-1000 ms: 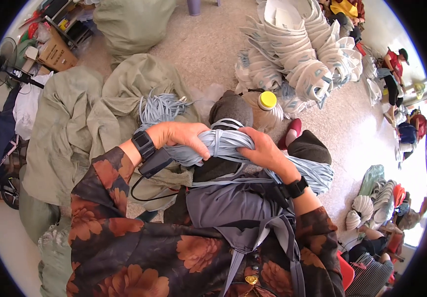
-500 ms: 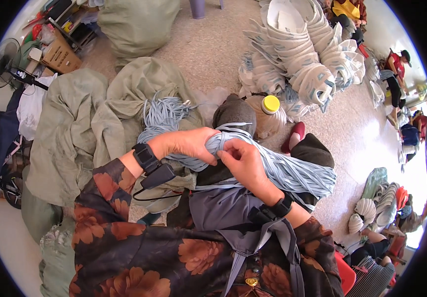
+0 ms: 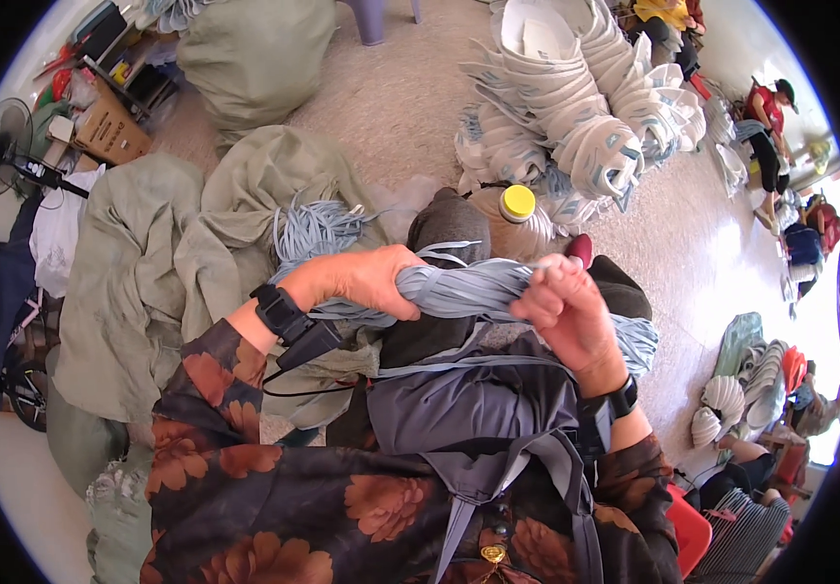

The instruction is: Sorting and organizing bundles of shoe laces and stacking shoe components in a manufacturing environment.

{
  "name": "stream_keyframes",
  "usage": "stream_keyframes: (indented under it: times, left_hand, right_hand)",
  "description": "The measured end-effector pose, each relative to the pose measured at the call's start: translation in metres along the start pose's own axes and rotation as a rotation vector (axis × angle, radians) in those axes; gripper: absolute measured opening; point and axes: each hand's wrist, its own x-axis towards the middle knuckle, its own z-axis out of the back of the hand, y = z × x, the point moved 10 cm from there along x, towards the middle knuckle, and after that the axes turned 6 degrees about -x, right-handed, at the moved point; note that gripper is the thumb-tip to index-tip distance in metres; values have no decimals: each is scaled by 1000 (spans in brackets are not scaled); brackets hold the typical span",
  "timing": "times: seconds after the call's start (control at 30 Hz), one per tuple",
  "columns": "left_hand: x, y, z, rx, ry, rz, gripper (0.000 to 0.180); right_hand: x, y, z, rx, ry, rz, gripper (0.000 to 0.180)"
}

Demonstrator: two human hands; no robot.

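A long bundle of pale blue flat laces [image 3: 469, 289] lies across my lap, bound by a strand near its left end. My left hand [image 3: 381, 282] is wrapped round that end. My right hand [image 3: 568, 304] is closed over the bundle farther right, its fingers curled and pinching what looks like a single lace drawn from it. The bundle's loose tail shows beyond my right wrist. A second heap of the same laces [image 3: 318, 234] rests on green sacking [image 3: 264, 180] to the left of my knees.
Past my knees stands a jar with a yellow lid [image 3: 516, 203]. Stacked white shoe uppers [image 3: 595, 146] pile up on the floor beyond. A full green sack [image 3: 256, 68] is at the back left, with a fan [image 3: 1, 146] at the far left. Other people sit along the right.
My right hand has moved right, away from my left hand, and its fingers have curled up. The bundle's tail has swung lower behind my right wrist. My left hand keeps its grip.
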Motion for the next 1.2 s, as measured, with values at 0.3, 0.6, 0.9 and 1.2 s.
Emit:
stream_keyframes:
  times: [0.3,0.6,0.9,1.2]
  left_hand:
    - [1,5,19,482,-209,-34,22]
    - [-8,44,38,549,-262,86,19]
    - [-15,50,29,608,-199,207,23]
    - [-44,70,60,725,-322,286,31]
  right_hand:
    - [-47,28,45,-386,-134,-84,15]
    - [-187,155,160,150,-421,501,15]
    - [-509,261,321,16,-951,801,19]
    - [-832,264,375,-92,-1550,871,24]
